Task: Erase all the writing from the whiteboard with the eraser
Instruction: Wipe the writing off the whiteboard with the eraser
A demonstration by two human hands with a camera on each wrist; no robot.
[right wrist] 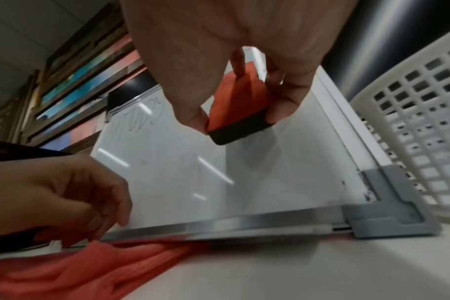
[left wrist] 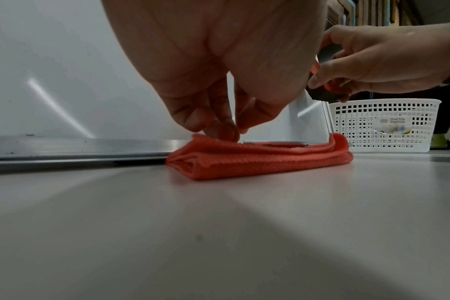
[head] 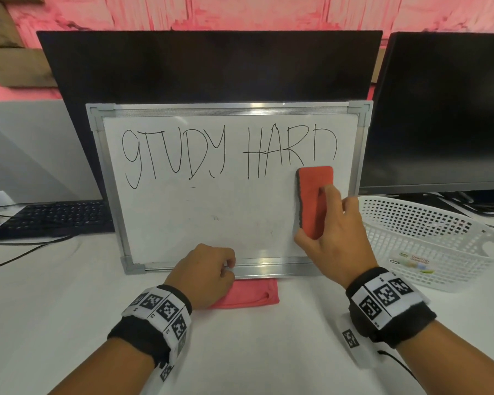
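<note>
The left hand (head: 204, 273) sits low at the whiteboard's (head: 211, 218) bottom rail, fingers curled, their tips pressing down on the folded red cloth (head: 248, 296) tucked under the frame. The head camera cannot show whether they pinch the cloth or only rest on it (the left wrist view suggests pressing, not gripping). The right hand (head: 332, 238) grips the red eraser (head: 314, 195), thumb on one long edge and fingers on the other, holding it upright and flat against the board's right side. Its top edge covers the foot of the final letter in "STUDY HARD" (head: 228, 152). A dark keyboard (head: 54, 218) lies left of the board, monitors (head: 206, 67) stand behind, and a white basket (head: 428, 240) sits just right.
</note>
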